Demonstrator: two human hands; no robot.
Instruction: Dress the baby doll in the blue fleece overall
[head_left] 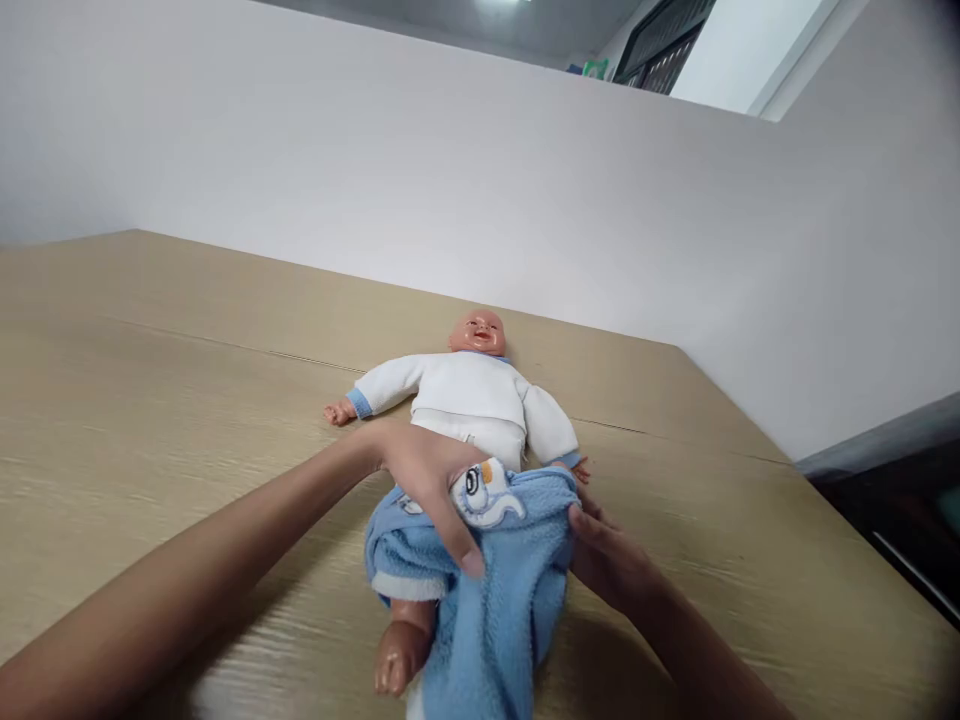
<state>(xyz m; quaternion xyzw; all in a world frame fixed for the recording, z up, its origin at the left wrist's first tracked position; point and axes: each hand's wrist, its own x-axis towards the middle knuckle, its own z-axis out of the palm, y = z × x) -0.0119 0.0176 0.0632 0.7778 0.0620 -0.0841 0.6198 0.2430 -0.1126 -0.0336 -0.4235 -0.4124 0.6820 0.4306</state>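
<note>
A baby doll (480, 385) lies on its back, its head toward the far side, in a white top with blue cuffs. Blue terry trousers (502, 590) with a white embroidered patch are around its lower body. One bare doll foot (401, 650) sticks out of the white-hemmed leg on the left; the other foot is hidden. My left hand (427, 475) grips the trousers near the waist, thumb over the cloth, its other fingers mostly hidden. At the waistband's right edge, my right hand (604, 550) pinches the fabric, its thumb on the outside.
The doll rests on a wide wooden table (187, 400) with thin seams across its top. A pale wall or partition (375, 160) rises behind the table. Beyond the right edge is a dark object (900, 490).
</note>
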